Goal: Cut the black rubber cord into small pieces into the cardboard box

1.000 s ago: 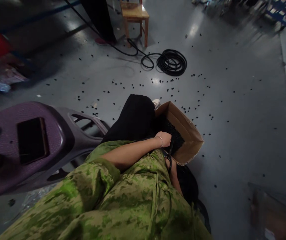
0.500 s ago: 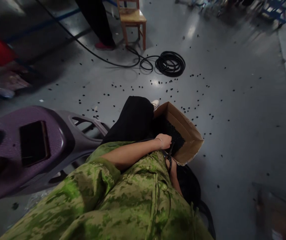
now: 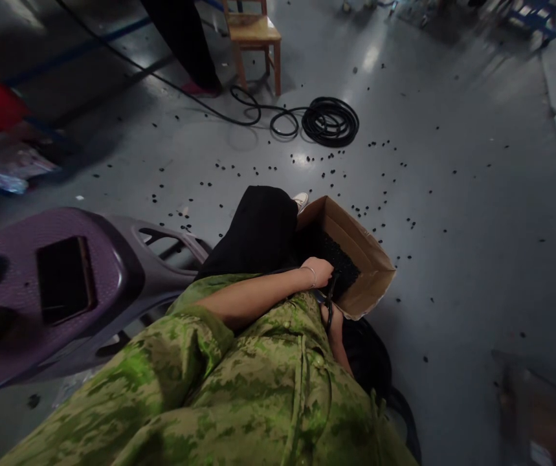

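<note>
My left hand (image 3: 318, 270), with a thin bracelet at the wrist, reaches across my green camouflage jacket. Its fingers are curled shut at the near edge of an open cardboard box (image 3: 361, 254); anything inside the fist is hidden. The box lies tilted on the floor beside my black trouser leg (image 3: 261, 230) and holds a heap of small black pieces (image 3: 338, 259). Just below, my right hand (image 3: 334, 325) is mostly hidden by the jacket. A thin black looped thing (image 3: 329, 303) sits over its fingers and points up toward the left hand.
Several small black pieces are scattered on the grey floor (image 3: 452, 194). A coiled black cable (image 3: 330, 122) lies near a wooden chair (image 3: 253, 35) and another person's dark leg (image 3: 185, 39). A purple plastic stool (image 3: 15, 285) with a phone (image 3: 64, 278) stands at my left.
The camera has shifted slightly; the far cable on the floor has moved. Both hands stay at the box's near edge.
</note>
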